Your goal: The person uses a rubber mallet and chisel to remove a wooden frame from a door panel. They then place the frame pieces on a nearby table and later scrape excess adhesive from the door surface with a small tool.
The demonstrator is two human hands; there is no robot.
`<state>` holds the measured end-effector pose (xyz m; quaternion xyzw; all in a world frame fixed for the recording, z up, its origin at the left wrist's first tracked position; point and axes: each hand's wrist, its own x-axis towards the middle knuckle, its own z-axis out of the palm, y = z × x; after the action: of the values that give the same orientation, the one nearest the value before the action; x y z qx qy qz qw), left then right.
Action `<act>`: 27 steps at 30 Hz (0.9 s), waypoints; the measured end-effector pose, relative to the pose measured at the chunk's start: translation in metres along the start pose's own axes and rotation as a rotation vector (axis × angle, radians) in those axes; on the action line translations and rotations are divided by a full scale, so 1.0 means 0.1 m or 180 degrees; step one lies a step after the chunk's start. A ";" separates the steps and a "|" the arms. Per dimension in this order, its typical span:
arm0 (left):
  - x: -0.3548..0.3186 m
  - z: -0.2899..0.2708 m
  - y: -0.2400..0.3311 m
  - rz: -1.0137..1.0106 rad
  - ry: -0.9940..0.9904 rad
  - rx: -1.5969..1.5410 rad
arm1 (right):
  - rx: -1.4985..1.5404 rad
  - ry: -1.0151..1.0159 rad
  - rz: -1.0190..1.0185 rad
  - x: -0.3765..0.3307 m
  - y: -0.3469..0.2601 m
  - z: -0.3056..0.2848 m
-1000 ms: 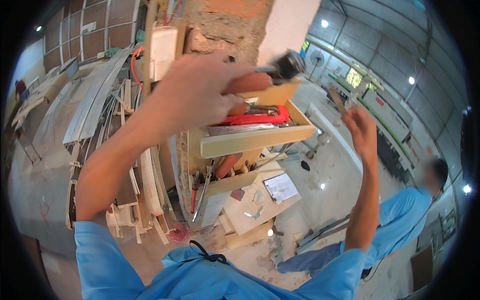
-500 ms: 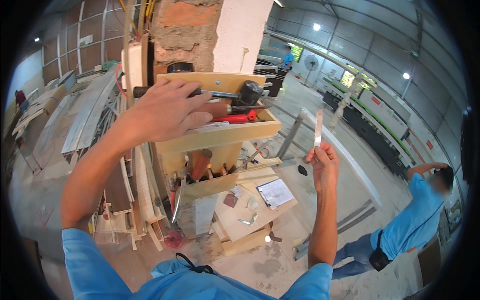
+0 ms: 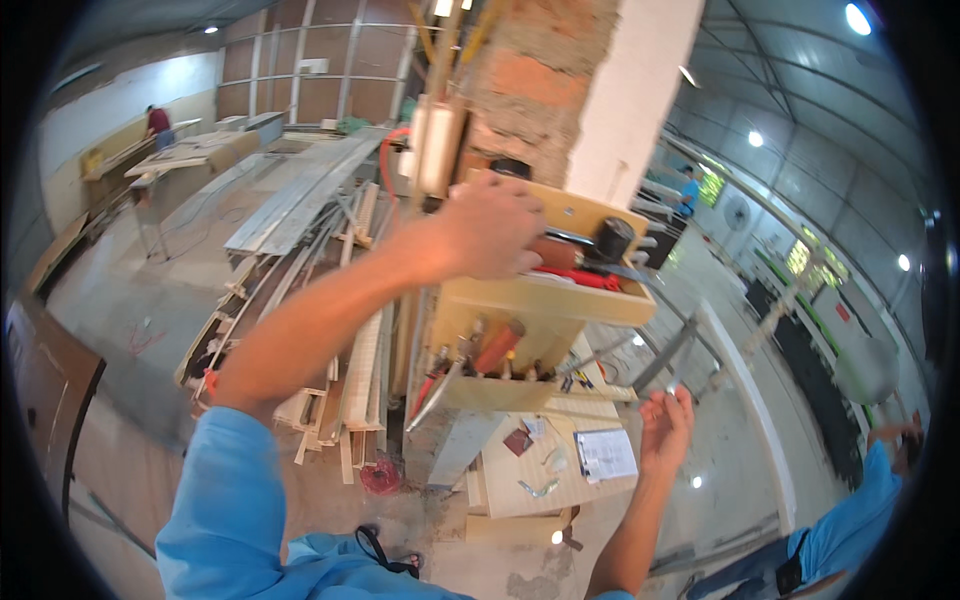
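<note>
Head view: the left hand (image 3: 488, 228) reaches up and forward to a wooden tool rack (image 3: 545, 300) fixed against a brick pillar (image 3: 545, 80). Its fingers are curled over the upper tray of the rack, closed around the handle end of a tool (image 3: 555, 252) lying there; the exact tool under the hand is mostly hidden, though a brownish handle shows just past the knuckles. Beside it in the same tray lie a red-handled tool (image 3: 585, 278) and a black round knob (image 3: 612, 238), touching or nearly touching each other at the tray's right end. Below the tray, along the rack's lower ledge, several screwdrivers and chisels (image 3: 490, 350) hang handle-up in a row, one with a reddish-brown handle.

The right hand (image 3: 665, 432) is held lower, out in the air well apart from the rack's right edge, palm turned toward the camera, fingers loosely spread and released; a thin pale strip seems to sit at its fingertips, but whether it is gripped cannot be told.

Under the rack, a low wooden table (image 3: 530, 480) carries a clipboard with paper (image 3: 606, 455) near its right edge, a small dark red square (image 3: 517, 441) near its back edge and a metal bracket (image 3: 537, 488) near the middle. Left of the rack, a pile of long aluminium and wood profiles (image 3: 300, 230) lies on the floor. A person in blue (image 3: 850, 520) crouches at the lower right corner.
</note>
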<state>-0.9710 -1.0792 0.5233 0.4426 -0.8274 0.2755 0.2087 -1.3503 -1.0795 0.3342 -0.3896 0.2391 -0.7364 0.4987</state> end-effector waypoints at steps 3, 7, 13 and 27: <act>-0.17 -0.04 0.07 -0.0290 -0.0011 0.0929 | -0.0086 0.0101 0.0022 -0.16 -0.03 -0.04; -0.38 -0.18 -0.05 -0.0560 -0.0263 0.0400 | -0.0241 -0.0156 0.0012 -0.39 -0.15 -0.01; -0.49 -0.28 0.08 -0.1252 -0.0510 0.0891 | -0.0527 -0.0320 -0.0097 -0.90 -0.24 0.17; -1.01 -0.40 -0.06 -0.0723 0.0751 0.1287 | 0.0432 -0.0439 0.0377 -2.53 -0.51 0.19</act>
<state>-0.9092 -0.9937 0.4955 0.5302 -0.6705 0.4598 0.2406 -1.3127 -0.8264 0.2979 -0.3899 0.1764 -0.6916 0.5818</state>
